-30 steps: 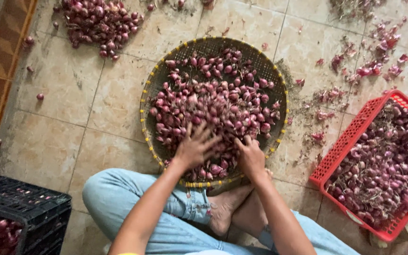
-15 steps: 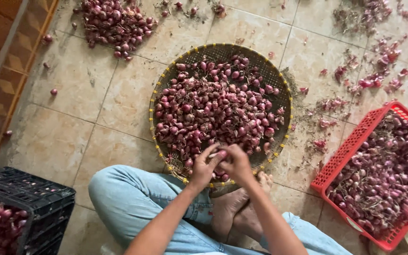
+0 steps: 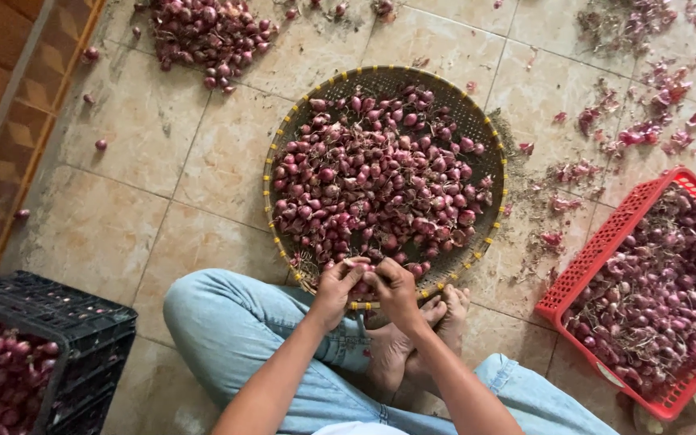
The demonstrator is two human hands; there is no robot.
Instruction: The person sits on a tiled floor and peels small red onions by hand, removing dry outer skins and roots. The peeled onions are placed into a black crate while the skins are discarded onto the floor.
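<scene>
No labels, signs or screens show anywhere in the view. The only containers are open ones: a round woven basket [image 3: 477, 129] in the middle of the tiled floor, a red plastic crate [image 3: 598, 250] at the right, and a black plastic crate [image 3: 58, 318] at the near left, all rectangular crates latticed, none bearing any label that can be seen.

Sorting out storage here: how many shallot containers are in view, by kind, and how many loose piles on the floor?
Round woven tray: 1
Red plastic basket: 1
Black plastic crate: 1
Loose shallot pile on the tiles: 1
Total: 3 containers and 1 pile, 4 in all.
</scene>
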